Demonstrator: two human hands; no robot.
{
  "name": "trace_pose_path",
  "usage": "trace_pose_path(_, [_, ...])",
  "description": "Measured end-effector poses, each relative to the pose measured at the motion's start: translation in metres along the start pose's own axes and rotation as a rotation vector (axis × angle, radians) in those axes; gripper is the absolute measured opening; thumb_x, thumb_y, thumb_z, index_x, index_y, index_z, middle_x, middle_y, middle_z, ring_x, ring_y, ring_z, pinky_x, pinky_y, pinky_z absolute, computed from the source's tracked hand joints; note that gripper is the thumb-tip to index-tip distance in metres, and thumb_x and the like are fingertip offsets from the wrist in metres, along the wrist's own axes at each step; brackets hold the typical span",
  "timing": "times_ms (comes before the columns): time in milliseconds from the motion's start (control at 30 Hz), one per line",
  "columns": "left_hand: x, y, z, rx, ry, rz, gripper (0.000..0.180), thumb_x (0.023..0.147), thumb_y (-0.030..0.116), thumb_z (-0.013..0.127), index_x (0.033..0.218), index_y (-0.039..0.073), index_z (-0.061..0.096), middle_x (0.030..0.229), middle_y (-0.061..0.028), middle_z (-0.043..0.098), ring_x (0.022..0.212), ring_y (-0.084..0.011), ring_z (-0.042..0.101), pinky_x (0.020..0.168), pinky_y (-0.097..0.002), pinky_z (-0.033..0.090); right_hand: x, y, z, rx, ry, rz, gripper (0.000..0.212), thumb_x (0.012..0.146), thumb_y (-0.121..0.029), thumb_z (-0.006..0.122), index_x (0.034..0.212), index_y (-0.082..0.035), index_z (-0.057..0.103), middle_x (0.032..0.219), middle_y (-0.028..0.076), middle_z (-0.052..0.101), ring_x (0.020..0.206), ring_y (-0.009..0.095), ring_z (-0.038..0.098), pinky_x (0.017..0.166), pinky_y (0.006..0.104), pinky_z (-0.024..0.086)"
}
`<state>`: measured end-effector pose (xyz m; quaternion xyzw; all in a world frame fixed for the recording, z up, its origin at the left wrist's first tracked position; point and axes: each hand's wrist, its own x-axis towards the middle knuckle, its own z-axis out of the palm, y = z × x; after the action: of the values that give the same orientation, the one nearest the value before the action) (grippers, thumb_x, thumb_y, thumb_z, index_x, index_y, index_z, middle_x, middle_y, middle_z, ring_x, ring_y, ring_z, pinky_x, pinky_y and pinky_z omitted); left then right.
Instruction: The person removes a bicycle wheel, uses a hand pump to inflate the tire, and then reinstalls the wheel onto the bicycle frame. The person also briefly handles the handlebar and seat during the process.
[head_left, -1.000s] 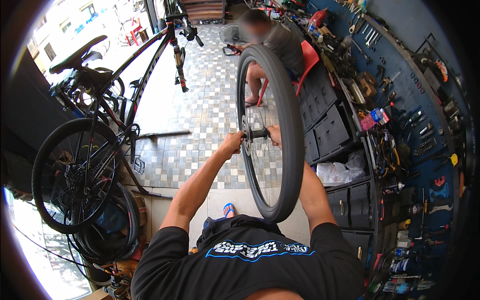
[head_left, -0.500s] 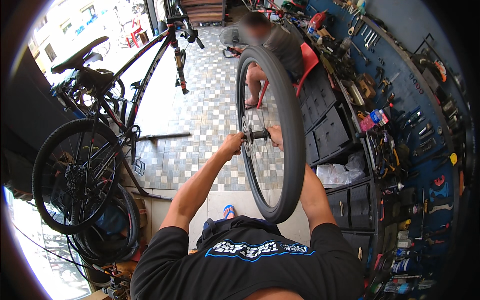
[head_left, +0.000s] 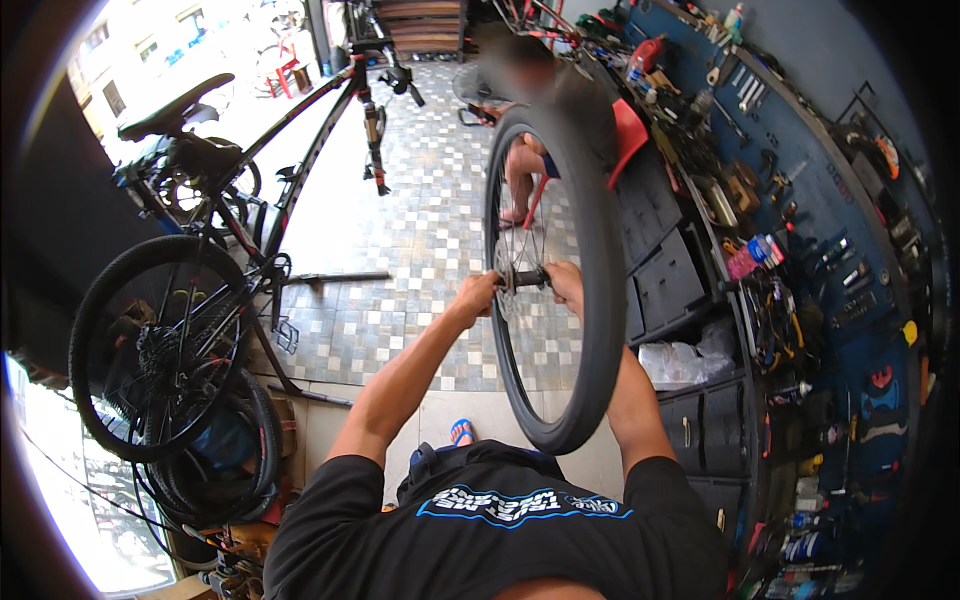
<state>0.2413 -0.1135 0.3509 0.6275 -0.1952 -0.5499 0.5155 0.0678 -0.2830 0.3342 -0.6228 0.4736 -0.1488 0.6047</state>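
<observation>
I hold a bicycle wheel (head_left: 603, 290) upright in front of me, off the floor, by the two ends of its hub (head_left: 522, 279). My left hand (head_left: 478, 297) is closed round the axle end beside the disc rotor (head_left: 506, 292). On the far side of the rim, my right hand (head_left: 566, 284) grips the other axle end, partly hidden by the black tyre. Thin spokes run out from the hub, and the tread looks smooth from blur. At the left, a mountain bike (head_left: 316, 160) stands with no wheel in its fork (head_left: 375, 140).
Beyond the wheel a person (head_left: 580, 100) sits on a red chair (head_left: 630, 135). Black drawers (head_left: 665, 280) and a blue tool board (head_left: 790, 190) line the right. A stand leg (head_left: 335, 277) extends over the tiled floor; loose tyres (head_left: 262, 440) lean at lower left.
The whole view has shifted slightly, so the wheel, hands and bike all sit a little further right and lower. Both hands keep the same hold; the spokes show differently, as if the wheel has turned.
</observation>
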Motion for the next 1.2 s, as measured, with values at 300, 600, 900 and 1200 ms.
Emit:
trace_pose_path(300, [0.009, 0.003, 0.004, -0.055, 0.105, 0.075, 0.045, 0.104, 0.047, 0.050, 0.078, 0.010, 0.050, 0.061, 0.0032, 0.035, 0.047, -0.0121, 0.033, 0.043, -0.0314, 0.031, -0.016, -0.037, 0.007, -0.014, -0.007, 0.011, 0.027, 0.104, -0.030, 0.050, 0.086, -0.011, 0.055, 0.058, -0.004, 0.035, 0.044, 0.010, 0.031, 0.039, 0.0302, 0.030])
trace_pose_path(600, [0.037, 0.036, 0.060, -0.249, -0.013, 0.238, 0.046, 0.099, 0.041, 0.050, 0.078, 0.001, 0.059, 0.063, -0.0057, 0.050, 0.043, -0.0181, 0.044, 0.041, -0.0367, 0.036, 0.014, -0.031, -0.105, -0.673, 0.297, -0.537, 0.028, 0.104, -0.031, 0.057, 0.115, -0.008, 0.067, 0.097, 0.008, 0.068, 0.085, 0.016, 0.065, 0.064, 0.0306, 0.053])
trace_pose_path(900, [0.108, -0.048, -0.004, -0.030, 0.265, 0.065, 0.048, 0.100, 0.045, 0.047, 0.080, 0.002, 0.059, 0.062, -0.0095, 0.052, 0.045, -0.0206, 0.049, 0.041, -0.0387, 0.036, -0.236, -0.100, 0.033, -0.239, 0.346, -0.709, 0.054, 0.087, -0.029, 0.072, 0.132, -0.002, 0.058, 0.118, 0.012, 0.063, 0.106, 0.018, 0.061, 0.086, 0.0356, 0.050])
trace_pose_path(1200, [0.120, -0.176, -0.023, 0.144, 0.227, -0.230, 0.052, 0.097, 0.045, 0.052, 0.085, -0.004, 0.063, 0.069, -0.0152, 0.060, 0.055, -0.0259, 0.058, 0.047, -0.0440, 0.045, -0.093, -0.087, 0.008, 0.085, 0.163, -0.164, 0.024, 0.085, -0.017, 0.073, 0.100, 0.001, 0.065, 0.080, 0.008, 0.069, 0.069, 0.014, 0.064, 0.064, 0.0304, 0.050])
